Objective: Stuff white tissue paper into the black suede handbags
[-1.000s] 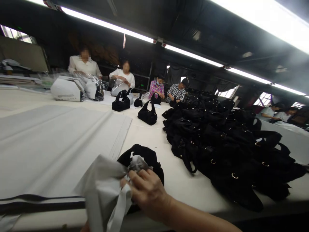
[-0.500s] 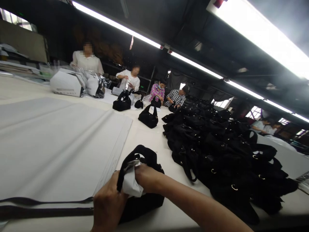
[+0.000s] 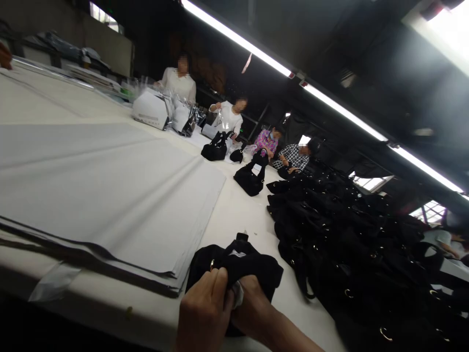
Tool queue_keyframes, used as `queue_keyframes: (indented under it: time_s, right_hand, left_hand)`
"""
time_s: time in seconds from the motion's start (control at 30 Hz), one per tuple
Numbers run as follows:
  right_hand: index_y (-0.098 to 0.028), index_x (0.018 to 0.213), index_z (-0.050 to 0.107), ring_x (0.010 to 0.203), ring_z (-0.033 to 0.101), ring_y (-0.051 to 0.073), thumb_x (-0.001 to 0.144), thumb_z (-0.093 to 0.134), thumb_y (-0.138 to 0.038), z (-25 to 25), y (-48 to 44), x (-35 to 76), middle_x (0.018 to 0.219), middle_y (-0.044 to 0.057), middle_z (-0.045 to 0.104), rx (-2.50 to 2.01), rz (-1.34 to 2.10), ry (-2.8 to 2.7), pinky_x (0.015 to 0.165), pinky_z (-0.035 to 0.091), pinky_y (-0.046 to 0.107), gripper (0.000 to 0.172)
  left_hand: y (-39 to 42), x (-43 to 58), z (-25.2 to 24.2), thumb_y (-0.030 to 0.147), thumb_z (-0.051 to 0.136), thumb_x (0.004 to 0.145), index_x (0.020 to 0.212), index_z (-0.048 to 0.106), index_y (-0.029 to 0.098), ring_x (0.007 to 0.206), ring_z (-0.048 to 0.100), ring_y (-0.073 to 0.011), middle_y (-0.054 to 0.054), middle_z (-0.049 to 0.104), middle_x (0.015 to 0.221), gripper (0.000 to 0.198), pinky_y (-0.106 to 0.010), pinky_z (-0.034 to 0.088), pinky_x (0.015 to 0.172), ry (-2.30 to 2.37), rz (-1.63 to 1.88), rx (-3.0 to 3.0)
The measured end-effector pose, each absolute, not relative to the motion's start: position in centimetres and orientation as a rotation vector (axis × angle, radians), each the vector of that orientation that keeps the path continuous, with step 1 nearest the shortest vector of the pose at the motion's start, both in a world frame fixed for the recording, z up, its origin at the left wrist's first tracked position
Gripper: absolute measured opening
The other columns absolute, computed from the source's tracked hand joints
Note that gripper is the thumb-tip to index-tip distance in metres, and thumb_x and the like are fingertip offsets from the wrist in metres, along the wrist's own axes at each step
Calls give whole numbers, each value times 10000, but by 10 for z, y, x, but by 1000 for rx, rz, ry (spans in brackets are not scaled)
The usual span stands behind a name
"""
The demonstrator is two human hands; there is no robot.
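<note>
A black handbag (image 3: 262, 266) stands tilted on the table directly in front of me, its opening toward my hands. My left hand (image 3: 207, 303) is closed on the bag's near edge, beside a gold ring. My right hand (image 3: 252, 300) reaches into the opening, and the black fabric hides its fingers. Between both hands a crumpled piece of white paper (image 3: 237, 295) shows, partly inside the bag.
A stack of large white sheets (image 3: 110, 195) lies to the left. A heap of black handbags (image 3: 330, 244) fills the right side. Another handbag (image 3: 251, 178) stands farther up the table (image 3: 234, 215). Several people work at the far side, near plastic-wrapped packages (image 3: 152, 110).
My view has turned to the right and tilted. The bag's handle no longer stands up over my hands. Less white paper shows, and my right hand is deeper in the bag.
</note>
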State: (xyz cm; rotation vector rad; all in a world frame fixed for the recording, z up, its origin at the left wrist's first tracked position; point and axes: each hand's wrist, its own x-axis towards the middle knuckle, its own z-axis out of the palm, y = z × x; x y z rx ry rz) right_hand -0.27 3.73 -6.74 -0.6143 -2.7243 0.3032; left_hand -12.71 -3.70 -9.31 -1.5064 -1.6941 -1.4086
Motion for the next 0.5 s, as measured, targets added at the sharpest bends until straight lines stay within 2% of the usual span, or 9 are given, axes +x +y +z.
queue_keyframes:
  time_s: [0.03,0.1,0.17,0.3,0.4,0.5]
  right_hand:
    - [-161,997,629,821,685,223,781,525,-115,-59,33,4,916,96,703,-587,311,-2727,726,578,314,244]
    - [-135,1259,530,1168,594,273,807,515,-79,-44,24,14,1220,178,627,-480,240,-2751,942,548,401,456]
    - [-126,1326,479,1300,491,276,868,499,-70,-36,21,20,1285,190,589,-322,137,-2795,1037,495,437,462]
    - [-175,1158,585,1093,597,236,926,436,-85,-52,29,19,991,95,682,-102,-13,-2757,957,526,421,290]
    - [-198,1006,608,910,620,213,906,433,-89,-74,40,12,872,56,676,-92,-103,-2709,797,533,384,230]
    - [-191,878,600,830,611,205,886,472,-137,-91,45,4,765,39,644,-205,-194,-2763,719,512,361,139]
  left_hand:
    - [-38,-128,-94,158,488,933,1065,572,130,748,686,-196,-55,691,810,159,-306,537,687,-1700,-1417,-1497]
    - [-38,-130,-94,162,497,934,1073,570,127,751,687,-190,-54,690,811,161,-297,539,693,-1709,-1451,-1496]
    - [-38,-130,-94,165,514,932,1077,569,119,741,682,-183,-54,683,800,162,-288,537,694,-1691,-1500,-1509]
    - [-33,-129,-93,160,546,924,1046,579,95,683,659,-164,-54,662,760,143,-281,528,677,-1581,-1582,-1510]
    - [-29,-128,-93,161,538,930,1022,584,99,631,635,-152,-39,639,716,121,-278,519,644,-1572,-1589,-1499]
    - [-28,-128,-93,148,503,940,1019,579,107,638,644,-160,-53,656,729,117,-278,520,626,-1560,-1581,-1506]
